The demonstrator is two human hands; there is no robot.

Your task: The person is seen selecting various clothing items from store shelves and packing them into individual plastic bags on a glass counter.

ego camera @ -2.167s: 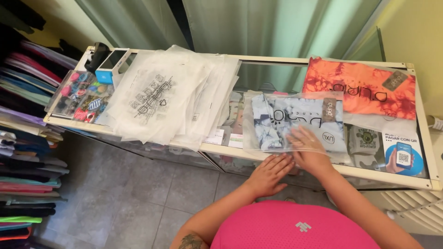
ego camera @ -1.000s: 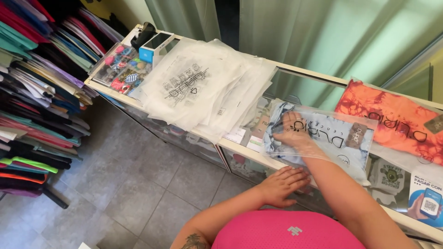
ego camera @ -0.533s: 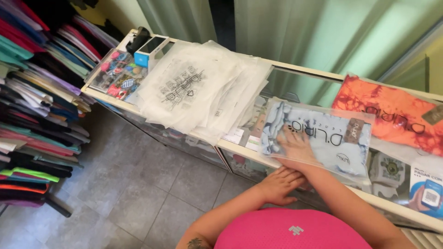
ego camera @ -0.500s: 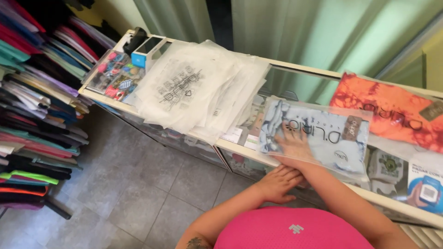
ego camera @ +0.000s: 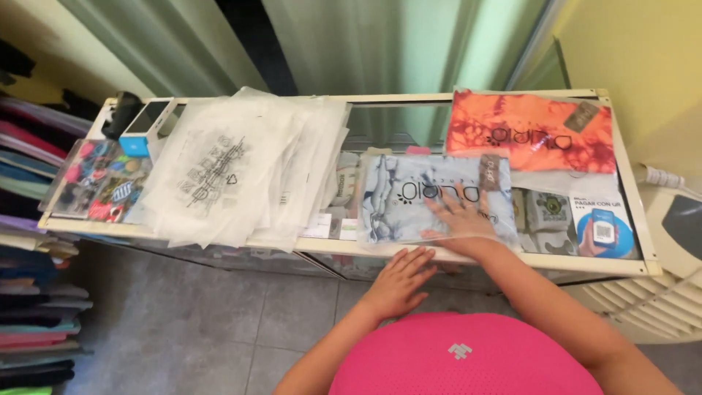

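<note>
Rt hand (ego camera: 459,219) on blue-white pkg (ego camera: 417,197)

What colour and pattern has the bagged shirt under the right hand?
Pale blue and white tie-dye shirt, under the right hand; head view.

- Bagged garment (ego camera: 424,197) under the right hand (ego camera: 461,219): pale blue and white marbled tie-dye with black lettering.
- Second bagged garment (ego camera: 530,132): orange and red tie-dye, black lettering, brown tag.
- Stack of plastic bags (ego camera: 241,172): translucent white with black print.
- Surface (ego camera: 219,245): cream frame, clear glass top.
- Sticker sheet (ego camera: 99,179): multicoloured, mainly pink, red and blue.
- Card (ego camera: 603,230): white with a blue circle.
- Small box (ego camera: 142,128): white and blue.
- Shirt (ego camera: 468,358): bright pink with a small grey mark.
</note>
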